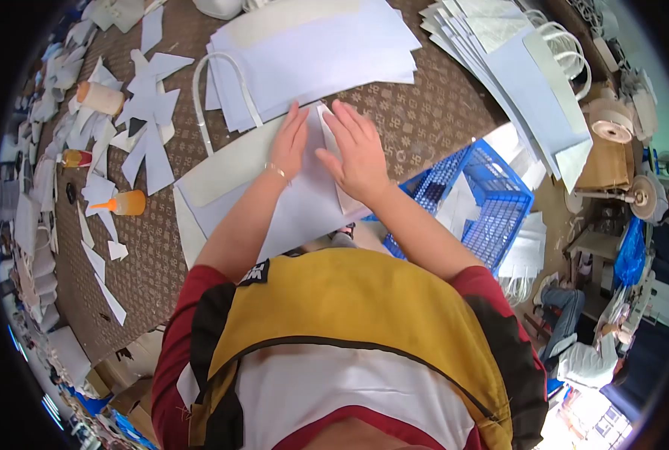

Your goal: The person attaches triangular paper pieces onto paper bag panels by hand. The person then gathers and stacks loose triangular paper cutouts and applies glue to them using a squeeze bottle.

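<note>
A white paper bag (304, 199) lies flat at the near edge of the brown patterned table, its white loop handle (199, 97) pointing away from me. My left hand (288, 146) rests flat on the bag, fingers stretched forward and lying side by side. To its right, my right hand (357, 154) presses on the bag's right side with the thumb apart from the fingers. A folded strip (328, 129) along that side shows between the hands. Just beyond them is a stack of white sheets (312, 45).
Paper scraps (151, 97), an orange-tipped glue bottle (130, 202) and another bottle (100, 98) are at the left. Finished-looking bags (522, 75) lie at the upper right. A blue crate (499, 195) stands by the table's right edge. A seated person (585, 360) is at the lower right.
</note>
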Demonstrator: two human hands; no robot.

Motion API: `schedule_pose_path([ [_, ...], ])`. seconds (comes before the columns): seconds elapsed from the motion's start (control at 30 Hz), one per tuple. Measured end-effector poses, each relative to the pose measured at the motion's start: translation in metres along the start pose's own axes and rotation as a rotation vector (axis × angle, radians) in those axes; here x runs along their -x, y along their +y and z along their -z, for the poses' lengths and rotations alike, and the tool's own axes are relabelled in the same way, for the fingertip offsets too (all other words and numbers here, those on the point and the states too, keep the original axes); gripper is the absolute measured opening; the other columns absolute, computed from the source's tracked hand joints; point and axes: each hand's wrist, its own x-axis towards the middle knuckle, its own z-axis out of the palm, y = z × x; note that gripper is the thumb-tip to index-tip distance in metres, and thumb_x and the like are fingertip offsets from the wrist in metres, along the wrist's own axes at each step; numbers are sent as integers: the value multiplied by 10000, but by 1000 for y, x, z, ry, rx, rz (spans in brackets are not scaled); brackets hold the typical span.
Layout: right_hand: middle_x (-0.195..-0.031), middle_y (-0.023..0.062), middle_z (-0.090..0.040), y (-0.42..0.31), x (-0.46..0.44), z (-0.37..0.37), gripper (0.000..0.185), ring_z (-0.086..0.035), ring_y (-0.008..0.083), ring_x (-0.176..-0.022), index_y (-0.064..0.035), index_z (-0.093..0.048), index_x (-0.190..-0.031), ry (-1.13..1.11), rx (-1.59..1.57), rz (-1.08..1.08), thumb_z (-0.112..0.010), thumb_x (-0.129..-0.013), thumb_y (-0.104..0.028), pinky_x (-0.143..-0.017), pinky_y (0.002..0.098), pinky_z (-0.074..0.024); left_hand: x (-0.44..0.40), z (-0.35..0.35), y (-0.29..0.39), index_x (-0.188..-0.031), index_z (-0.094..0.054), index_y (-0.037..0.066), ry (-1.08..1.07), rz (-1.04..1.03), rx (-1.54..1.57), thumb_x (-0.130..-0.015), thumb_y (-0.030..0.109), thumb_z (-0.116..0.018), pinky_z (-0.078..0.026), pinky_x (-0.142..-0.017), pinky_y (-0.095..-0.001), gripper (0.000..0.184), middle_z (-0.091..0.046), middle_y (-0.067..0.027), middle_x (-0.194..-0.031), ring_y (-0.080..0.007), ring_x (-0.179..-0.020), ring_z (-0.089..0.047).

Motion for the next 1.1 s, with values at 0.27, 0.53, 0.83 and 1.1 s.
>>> schedule_pose_path([
  [0.27,-1464,144,-269,12,-21,-39,782,-217,260,-1370,-34,-310,-1387,-468,254,-189,-452,-847,-581,-1080,536,-177,133,52,19,-1400,-309,90,-126,451,-986,-880,421,-482,-137,-1072,-560,640,-172,-191,-1489,-387,-1372,-143],
  [0.53,-1450,167,-292,30,-38,-75,749,-235,268,-1366,-31,-295,-1395,-505,211,-70,-449,-868,-541,-1084,540,-161,133,66,27,-1419,-273,94,-199,438,-868,-865,448,-495,-127,-1082,-546,694,-168,-195,-1488,-368,-1377,-141],
  [0.83,-1471,164,-241,11,9,-39,733,-188,258,-1382,-69,-264,-1413,-417,148,-204,-491,-863,-496,-1091,520,-162,156,173,-48,-1411,-276,81,223,487,-844,-893,427,-471,-150,-1100,-479,653,-196,-164,-1486,-318,-1369,-193],
  [1.1,-1479,138,-234,-11,37,-40,796,-194,255,-1380,-78,-268,-1413,-263,491,-150,-499,-829,-566,-1083,537,-164,174,171,-59,-1449,-188,111,36,635,-909,-889,535,-398,-81,-1094,-547,733,-84,-121,-1522,-303,-1401,-58],
])
